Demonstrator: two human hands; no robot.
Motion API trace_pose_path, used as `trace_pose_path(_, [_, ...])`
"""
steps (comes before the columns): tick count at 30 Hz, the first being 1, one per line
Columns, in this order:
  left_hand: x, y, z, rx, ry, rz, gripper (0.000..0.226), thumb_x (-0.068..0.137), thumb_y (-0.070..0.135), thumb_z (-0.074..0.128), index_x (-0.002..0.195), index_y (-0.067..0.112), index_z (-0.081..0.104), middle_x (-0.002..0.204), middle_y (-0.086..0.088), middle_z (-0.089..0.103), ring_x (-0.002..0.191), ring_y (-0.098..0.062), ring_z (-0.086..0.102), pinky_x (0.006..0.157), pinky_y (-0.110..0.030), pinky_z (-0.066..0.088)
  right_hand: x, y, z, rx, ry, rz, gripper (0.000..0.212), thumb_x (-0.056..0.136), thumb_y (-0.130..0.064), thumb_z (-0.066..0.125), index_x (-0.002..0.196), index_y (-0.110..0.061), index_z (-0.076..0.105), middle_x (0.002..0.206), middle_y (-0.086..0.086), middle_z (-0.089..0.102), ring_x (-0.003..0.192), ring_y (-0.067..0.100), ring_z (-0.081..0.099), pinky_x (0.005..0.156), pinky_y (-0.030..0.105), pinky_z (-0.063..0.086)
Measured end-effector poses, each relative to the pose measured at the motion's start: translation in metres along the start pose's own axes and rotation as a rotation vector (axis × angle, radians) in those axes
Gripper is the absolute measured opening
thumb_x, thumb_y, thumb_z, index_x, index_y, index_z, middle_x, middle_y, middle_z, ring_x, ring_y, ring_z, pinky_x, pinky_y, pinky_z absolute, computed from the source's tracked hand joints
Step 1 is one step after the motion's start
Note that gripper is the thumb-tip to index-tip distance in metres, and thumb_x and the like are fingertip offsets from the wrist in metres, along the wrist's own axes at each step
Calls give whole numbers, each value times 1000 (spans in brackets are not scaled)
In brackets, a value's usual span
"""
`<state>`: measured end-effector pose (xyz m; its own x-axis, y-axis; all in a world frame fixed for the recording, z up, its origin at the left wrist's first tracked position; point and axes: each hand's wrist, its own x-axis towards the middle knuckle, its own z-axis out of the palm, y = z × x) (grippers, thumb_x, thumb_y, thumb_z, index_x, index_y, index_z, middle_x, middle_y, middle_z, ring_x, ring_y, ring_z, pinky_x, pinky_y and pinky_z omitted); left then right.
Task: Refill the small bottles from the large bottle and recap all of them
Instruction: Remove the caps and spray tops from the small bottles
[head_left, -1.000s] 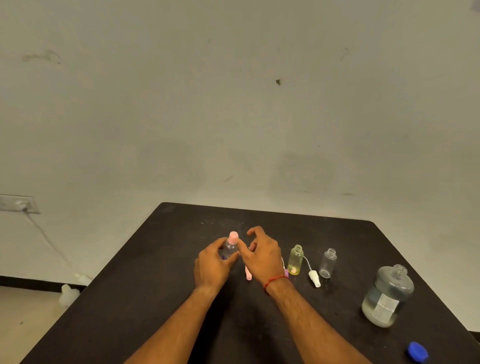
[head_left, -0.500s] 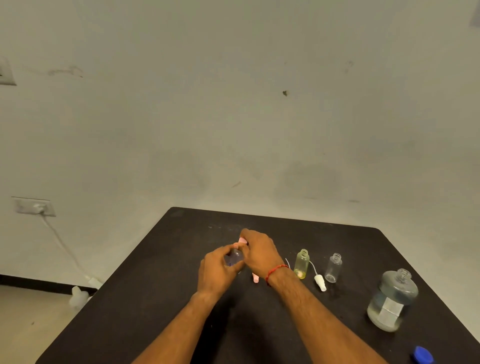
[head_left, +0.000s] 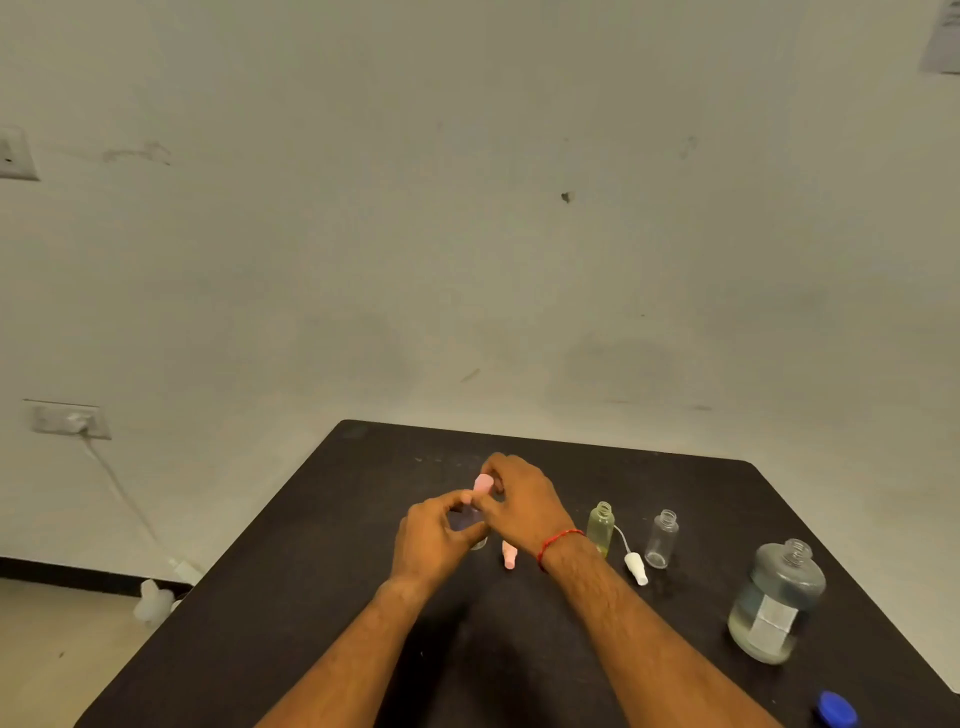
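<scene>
Two hands meet over the middle of the dark surface (head_left: 322, 597), both busy with the same little thing. The left hand (head_left: 434, 543) is wrapped round the body of a small bottle (head_left: 467, 522), fingers curled on it and holding it roughly upright. I can't tell if the base is actually on the surface, since the hand covers it. The right hand (head_left: 519, 501) comes in over the top and pinches the pink cap (head_left: 483, 483) at the bottle's neck, fingertips closed on it. No idea whether that cap is fully seated, as the fingers are in the way. There's a red thread (head_left: 560, 540) round the right wrist.

Just below the right hand, a second pink piece (head_left: 510, 555) lies on its side. Right of the wrist stands a yellowish bottle (head_left: 601, 527), upright with an open neck. Beside it a white cap (head_left: 636, 568) with a thin tube lies flat. Just past that, a clear bottle (head_left: 661, 540) stands upright, also uncapped. Further right, near the edge, is the large bottle (head_left: 776, 603). It has no cap, it's partly filled with clear liquid, and it has a pale label on the front. A blue cap (head_left: 836, 709) lies well apart from it at the near right corner.

Off to the left there's a wall socket (head_left: 70, 420) with a cable hanging down.
</scene>
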<state>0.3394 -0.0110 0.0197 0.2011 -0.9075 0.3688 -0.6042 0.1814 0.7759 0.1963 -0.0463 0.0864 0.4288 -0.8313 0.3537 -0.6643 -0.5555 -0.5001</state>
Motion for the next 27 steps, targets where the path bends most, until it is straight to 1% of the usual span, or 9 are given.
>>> trace_pose_path(3, [0, 3, -1, 15, -18, 2, 26, 81, 42, 79, 105, 35, 74, 94, 20, 72, 92, 3, 65, 81, -21, 55, 5, -1, -1, -16, -45, 3, 11, 81, -22, 67, 88, -25, 59, 87, -4, 60, 81, 14, 55, 69, 26, 44])
trace_pose_path(6, [1, 1, -2, 23, -19, -15, 30, 79, 43, 79, 107, 35, 72, 96, 20, 72, 91, 1, 66, 83, -27, 58, 4, -1, -3, 99, -122, -41, 33, 77, -13, 66, 103, -33, 65, 99, -6, 62, 93, 10, 58, 82, 26, 50])
trace_pose_path(8, [0, 1, -1, 21, -20, -16, 25, 80, 42, 79, 103, 36, 74, 95, 21, 72, 91, 1, 67, 83, -30, 59, 2, -3, -5, 142, -125, 3, 47, 77, -22, 68, 120, -39, 57, 110, -7, 60, 100, 10, 57, 87, 26, 50])
trace_pose_path(11, [-1, 0, 1, 32, 0, -17, 26, 80, 42, 80, 104, 37, 75, 98, 22, 72, 95, 0, 67, 85, -28, 58, 3, -4, -7, 51, -56, 88, 28, 79, -39, 68, 105, -30, 62, 97, -6, 64, 87, 12, 60, 76, 26, 52])
trace_pose_path(14, [-1, -1, 1, 66, -2, -13, 35, 79, 43, 80, 113, 35, 72, 102, 20, 71, 98, -1, 65, 87, -25, 55, 5, -5, -8, 9, -89, 75, 8, 83, -26, 66, 91, -25, 66, 89, -3, 65, 83, 15, 60, 77, 33, 55])
trace_pose_path(16, [-1, -1, 1, 76, -9, -19, 34, 79, 42, 80, 112, 35, 72, 99, 19, 71, 96, -2, 65, 85, -26, 56, 5, -5, -7, 32, -147, 26, 22, 80, -15, 65, 97, -29, 67, 98, -3, 63, 91, 15, 59, 84, 33, 54])
trace_pose_path(20, [-1, -3, 3, 54, -13, -35, 24, 79, 43, 78, 102, 38, 74, 94, 21, 72, 93, 1, 66, 79, -23, 55, 6, -6, -7, 82, -131, 64, 42, 79, -26, 67, 120, -35, 59, 109, -5, 61, 98, 14, 59, 87, 27, 52])
trace_pose_path(23, [-1, -1, 5, 61, -15, -41, 34, 80, 42, 80, 112, 36, 71, 100, 20, 70, 92, 0, 64, 76, -11, 46, 9, -6, -9, 14, -102, 101, 20, 85, -25, 65, 104, -22, 67, 98, -1, 67, 89, 15, 61, 80, 28, 54])
trace_pose_path(27, [3, -5, 6, 70, -18, -51, 37, 78, 46, 80, 113, 37, 70, 98, 22, 70, 94, 1, 65, 81, -17, 52, 8, -4, -12, 18, -84, 49, 19, 83, -12, 62, 96, -24, 67, 100, -2, 66, 92, 14, 60, 82, 29, 54])
